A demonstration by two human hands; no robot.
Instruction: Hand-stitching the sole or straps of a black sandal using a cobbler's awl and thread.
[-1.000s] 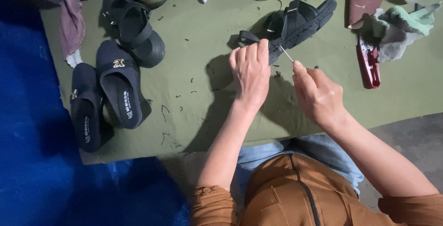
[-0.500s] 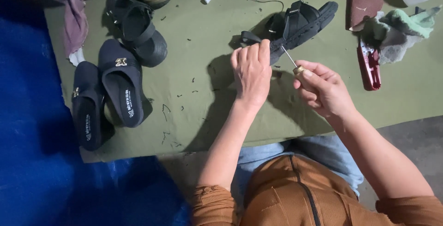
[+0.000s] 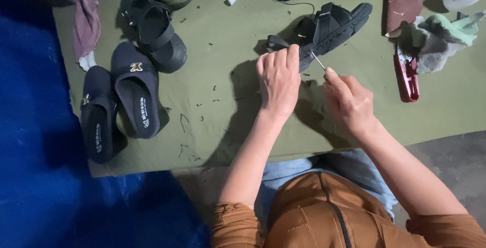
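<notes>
A black strapped sandal [image 3: 331, 28] lies on the olive green cloth [image 3: 228, 101] in front of me. My left hand [image 3: 277, 78] grips the sandal's near end, fingers curled over its strap. My right hand [image 3: 349, 101] pinches a thin metal needle-like tool [image 3: 318, 60] whose tip points at the sandal's edge just beside my left fingers. Both forearms wear rust-orange sleeves.
A pair of dark navy slip-on shoes [image 3: 121, 101] and another black sandal [image 3: 154, 30] lie at the left. A red tool [image 3: 406, 73], rags [image 3: 440, 38] and a brown piece [image 3: 402, 0] sit at the right. More shoes line the far edge. A blue mat [image 3: 35, 152] covers the left.
My right hand has shifted slightly right and down with the tool, drawing it back from the sandal. My left hand stays on the sandal.
</notes>
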